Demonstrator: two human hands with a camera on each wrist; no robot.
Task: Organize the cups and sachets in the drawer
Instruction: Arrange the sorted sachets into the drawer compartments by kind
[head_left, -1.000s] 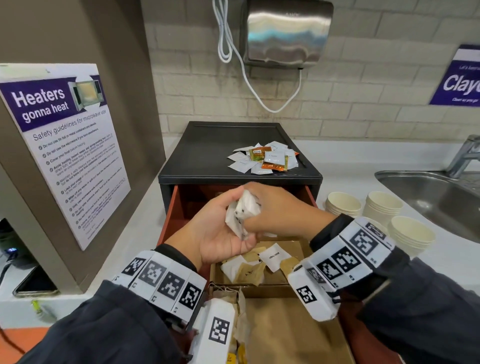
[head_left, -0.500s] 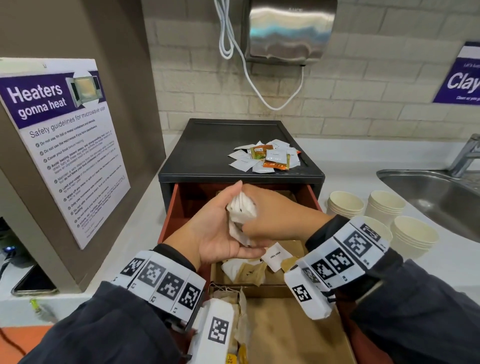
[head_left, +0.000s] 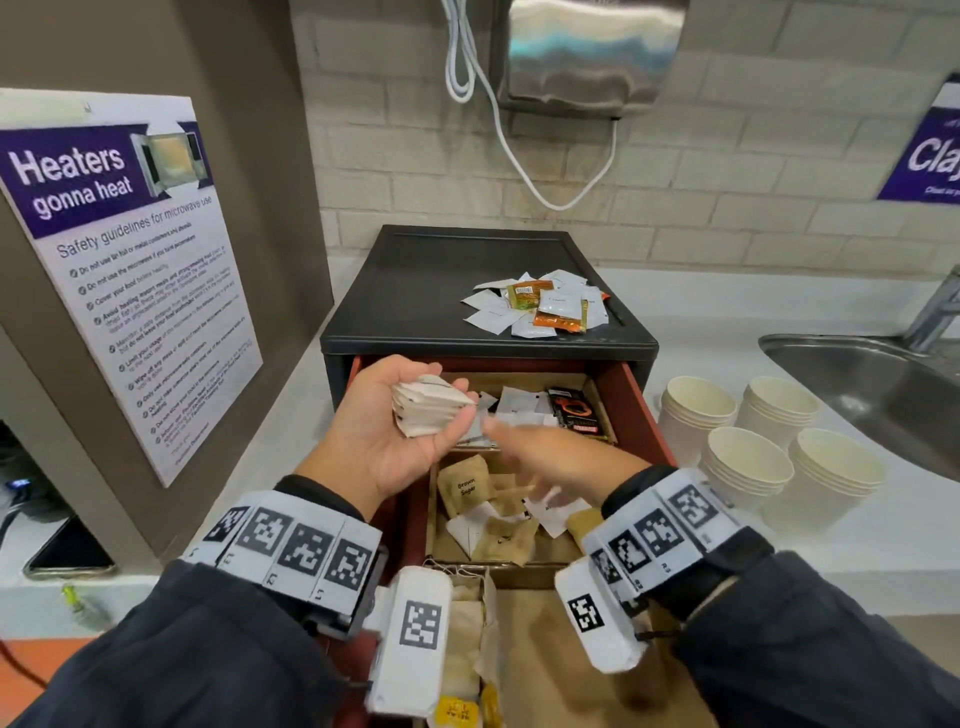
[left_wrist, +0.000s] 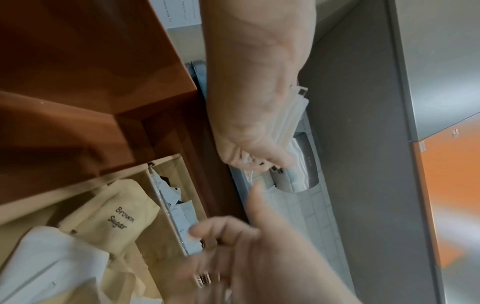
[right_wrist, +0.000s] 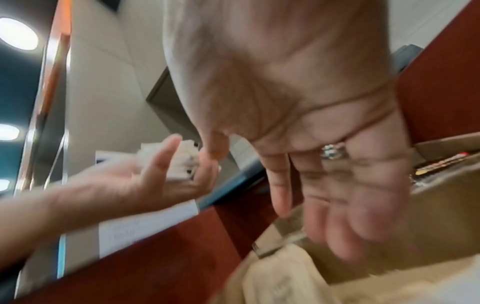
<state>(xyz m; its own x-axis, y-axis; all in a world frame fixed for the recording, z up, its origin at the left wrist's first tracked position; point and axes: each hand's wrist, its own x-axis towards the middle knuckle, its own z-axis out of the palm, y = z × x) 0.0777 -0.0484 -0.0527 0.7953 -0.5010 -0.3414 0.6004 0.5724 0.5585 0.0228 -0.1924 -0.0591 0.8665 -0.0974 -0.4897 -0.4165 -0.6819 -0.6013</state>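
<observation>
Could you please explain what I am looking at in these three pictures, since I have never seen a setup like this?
No machine here: a person sorts sachets with bare hands, wearing a camera on the head and one on each wrist; the checkered bands are markers. The wide picture is the head view. The other two look along each hand, so they appear tilted and blurry. The left hand holds a stack of white sachets over the open drawer. The right hand is open, holds nothing, and hovers over the drawer's brown and white sachets. More sachets lie on top of the black cabinet. Stacked paper cups stand on the counter beside the sink.
</observation>
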